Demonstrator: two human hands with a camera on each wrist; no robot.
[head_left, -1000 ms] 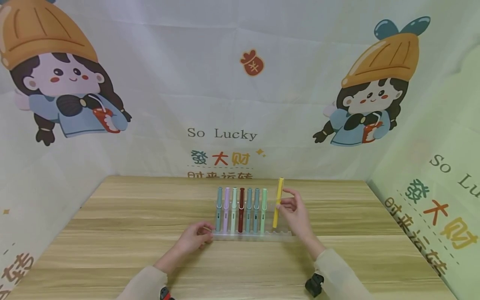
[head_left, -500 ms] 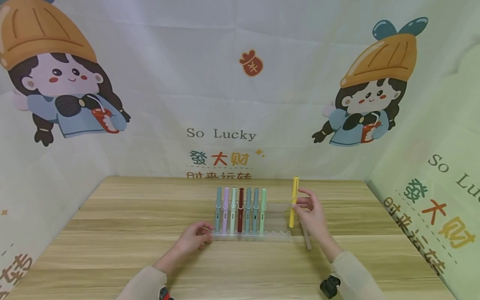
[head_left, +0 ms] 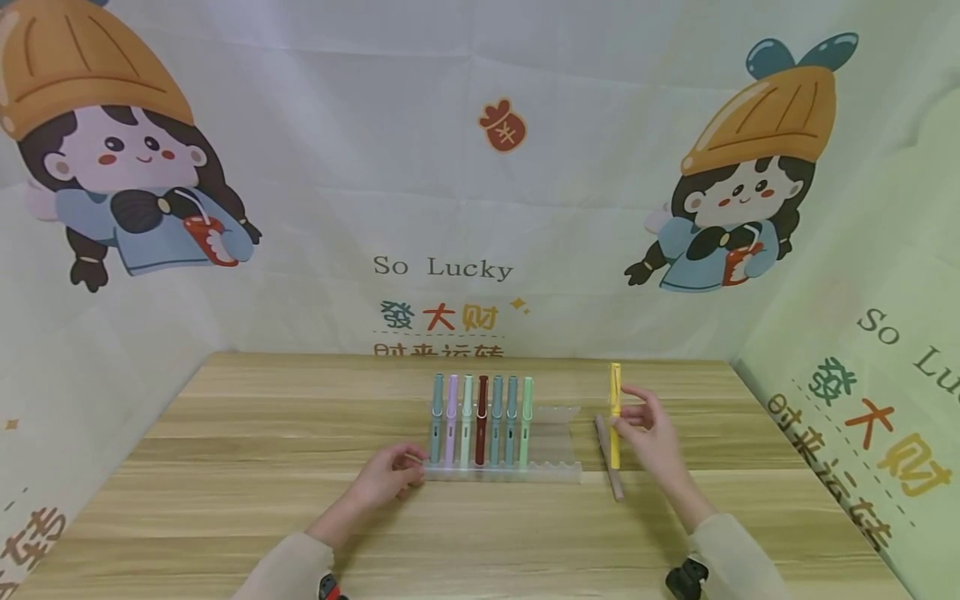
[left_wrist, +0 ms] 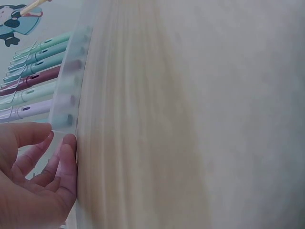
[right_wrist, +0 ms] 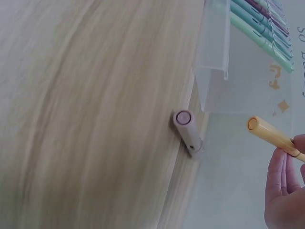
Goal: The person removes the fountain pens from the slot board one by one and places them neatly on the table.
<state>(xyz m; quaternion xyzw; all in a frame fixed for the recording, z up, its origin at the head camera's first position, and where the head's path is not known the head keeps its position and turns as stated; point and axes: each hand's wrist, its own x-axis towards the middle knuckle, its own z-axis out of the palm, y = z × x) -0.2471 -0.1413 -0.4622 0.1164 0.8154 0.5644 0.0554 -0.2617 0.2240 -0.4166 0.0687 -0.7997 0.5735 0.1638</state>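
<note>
A clear pen rack (head_left: 555, 473) stands mid-table with several capped pens in its left slots: blue-grey, lilac (head_left: 452, 421), pale mint, dark red (head_left: 482, 421) and green (head_left: 527, 425). My left hand (head_left: 390, 477) holds the rack's left end between thumb and fingers; the left wrist view shows the fingertips at the corner, below the lowest pen. My right hand (head_left: 654, 433) pinches a yellow pen (head_left: 615, 400) upright, cap end up, right of the rack and apart from it. In the right wrist view the yellow pen's (right_wrist: 271, 133) end points toward the rack.
A grey-brown pen (head_left: 610, 467) lies on the wooden table (head_left: 480, 542) between the rack's right end and my right hand. The rack's right slots hold no pens. A printed cloth (head_left: 442, 208) hangs behind the table.
My right hand has carried the yellow pen rightward from above the rack's right side to beyond the rack, uncovering the grey-brown pen. My left hand has stayed at the rack's left end.
</note>
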